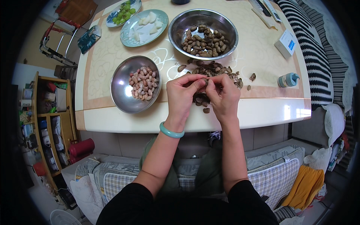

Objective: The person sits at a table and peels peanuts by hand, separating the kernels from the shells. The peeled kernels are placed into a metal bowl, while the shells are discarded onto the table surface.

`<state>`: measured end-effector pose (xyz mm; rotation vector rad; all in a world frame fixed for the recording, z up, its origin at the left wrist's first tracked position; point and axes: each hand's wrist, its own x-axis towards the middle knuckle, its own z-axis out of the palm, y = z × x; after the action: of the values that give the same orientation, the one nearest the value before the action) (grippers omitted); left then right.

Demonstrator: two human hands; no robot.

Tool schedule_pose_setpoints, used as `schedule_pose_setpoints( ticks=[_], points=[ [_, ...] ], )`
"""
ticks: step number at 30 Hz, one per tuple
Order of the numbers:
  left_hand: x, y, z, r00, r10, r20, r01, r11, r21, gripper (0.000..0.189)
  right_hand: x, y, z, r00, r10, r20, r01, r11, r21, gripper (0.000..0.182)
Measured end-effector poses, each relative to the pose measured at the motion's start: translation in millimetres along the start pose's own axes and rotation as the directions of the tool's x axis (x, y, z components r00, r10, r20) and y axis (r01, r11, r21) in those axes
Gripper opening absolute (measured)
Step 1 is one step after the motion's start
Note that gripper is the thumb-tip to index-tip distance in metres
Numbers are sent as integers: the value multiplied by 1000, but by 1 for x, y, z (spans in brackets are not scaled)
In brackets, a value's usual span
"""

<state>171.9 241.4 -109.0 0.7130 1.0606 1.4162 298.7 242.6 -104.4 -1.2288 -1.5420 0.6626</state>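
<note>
Both my left hand and my right hand pinch a brown peanut pod between their fingertips, above the near part of the table. Under and around them spreads a heap of broken peanut shells, partly hidden by my fingers. Beyond the heap stands a large steel bowl holding many unshelled peanuts. To the left, a smaller steel bowl contains pinkish shelled peanut kernels. A few shell pieces lie loose to the right of the heap.
A plate with white fruit pieces and a plate of green grapes are at the back left. On the right are a blue-green bottle and a small white box. The table's near edge runs beneath my wrists.
</note>
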Motion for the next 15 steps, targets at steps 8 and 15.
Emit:
schedule_pose_setpoints(
  ticks=[8,15],
  points=[
    [4,-2,-8,997,32,76,-34,999,22,13,0,10,6,938,326,114,-340,813,473,9],
    [2,4,-6,998,-64,23,63,997,34,16,2,10,1,986,132,101,-158,936,314,14]
  ],
)
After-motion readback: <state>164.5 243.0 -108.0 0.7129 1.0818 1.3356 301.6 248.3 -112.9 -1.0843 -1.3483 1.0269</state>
